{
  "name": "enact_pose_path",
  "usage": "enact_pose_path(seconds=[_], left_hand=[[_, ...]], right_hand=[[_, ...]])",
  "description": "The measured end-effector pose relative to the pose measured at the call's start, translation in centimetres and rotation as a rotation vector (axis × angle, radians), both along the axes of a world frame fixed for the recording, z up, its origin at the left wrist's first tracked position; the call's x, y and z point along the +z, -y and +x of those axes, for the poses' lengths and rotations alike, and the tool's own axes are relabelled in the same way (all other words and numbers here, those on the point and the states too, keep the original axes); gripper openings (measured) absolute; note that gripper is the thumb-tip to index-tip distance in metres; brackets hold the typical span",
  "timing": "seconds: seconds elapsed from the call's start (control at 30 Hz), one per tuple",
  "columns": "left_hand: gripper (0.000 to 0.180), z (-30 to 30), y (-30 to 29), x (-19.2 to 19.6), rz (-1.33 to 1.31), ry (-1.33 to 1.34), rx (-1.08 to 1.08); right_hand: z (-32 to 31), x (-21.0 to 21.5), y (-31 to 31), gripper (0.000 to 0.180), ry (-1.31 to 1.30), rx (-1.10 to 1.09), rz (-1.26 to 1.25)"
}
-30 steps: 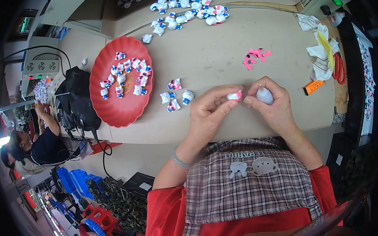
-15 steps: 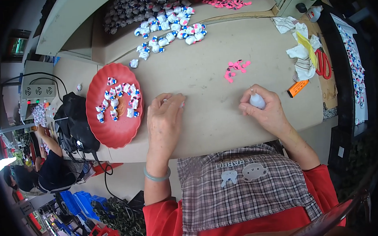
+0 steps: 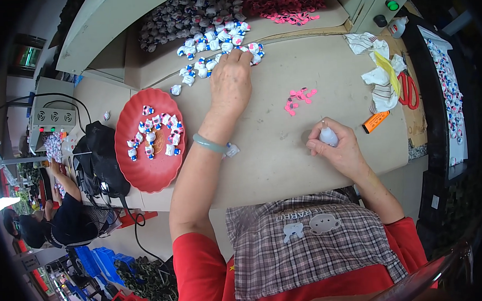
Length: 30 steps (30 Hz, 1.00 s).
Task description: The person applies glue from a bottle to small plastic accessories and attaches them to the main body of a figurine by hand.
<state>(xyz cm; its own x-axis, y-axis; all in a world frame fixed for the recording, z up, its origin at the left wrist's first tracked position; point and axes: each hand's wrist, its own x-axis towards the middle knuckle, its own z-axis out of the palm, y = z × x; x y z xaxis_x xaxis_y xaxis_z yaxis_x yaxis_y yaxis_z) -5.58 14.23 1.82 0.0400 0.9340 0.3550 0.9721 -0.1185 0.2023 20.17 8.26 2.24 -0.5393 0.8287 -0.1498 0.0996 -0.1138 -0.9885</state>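
At the near edge of the figurine pile (image 3: 224, 37), my left hand (image 3: 231, 82) has its fingertips down at the pieces, but the back of it hides whether they pinch one, so can't tell. Figurines: small, mostly white, blue parts, some pink patches, lying jumbled every which way. Nearer me and well apart from that pile, my right hand (image 3: 338, 149) is wrapped round a pale squeeze bottle (image 3: 328, 137), pink pieces (image 3: 302, 95) beyond it.

The figurines (image 3: 188, 80) are white, blue and pink; the small pieces (image 3: 302, 96) bright pink; the bottle (image 3: 329, 138) pale lavender; the plate (image 3: 154, 177) red; the counter (image 3: 275, 165) beige; the apron (image 3: 314, 264) grey-black plaid.
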Motion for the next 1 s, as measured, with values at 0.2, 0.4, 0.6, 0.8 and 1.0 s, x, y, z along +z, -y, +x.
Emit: enact_pose_path(seconds=[0.2, 0.4, 0.6, 0.8, 1.0], left_hand=[[0.026, 0.8, 1.7, 2.1, -0.074, 0.285, 0.066], [0.023, 0.3, 4.9, 1.7, -0.192, 1.079, -0.026], [0.029, 2.2, 9.1, 2.8, -0.385, 1.755, -0.050], [0.033, 4.5, 11.6, 2.4, -0.421, 1.957, -0.095], [0.036, 5.4, 12.9, 1.3, -0.353, 1.837, -0.092]], right_hand=[[0.6, -0.4, -0.5, 0.011, -0.026, -0.012, -0.048], [0.6, -0.4, -0.9, 0.022, -0.138, -0.013, -0.048], [1.3, -0.2, -1.5, 0.028, -0.208, -0.006, -0.054], [0.9, 0.5, -1.8, 0.024, -0.285, -0.085, 0.027], [1.1, 0.9, -1.7, 0.028, -0.337, -0.114, 0.015]])
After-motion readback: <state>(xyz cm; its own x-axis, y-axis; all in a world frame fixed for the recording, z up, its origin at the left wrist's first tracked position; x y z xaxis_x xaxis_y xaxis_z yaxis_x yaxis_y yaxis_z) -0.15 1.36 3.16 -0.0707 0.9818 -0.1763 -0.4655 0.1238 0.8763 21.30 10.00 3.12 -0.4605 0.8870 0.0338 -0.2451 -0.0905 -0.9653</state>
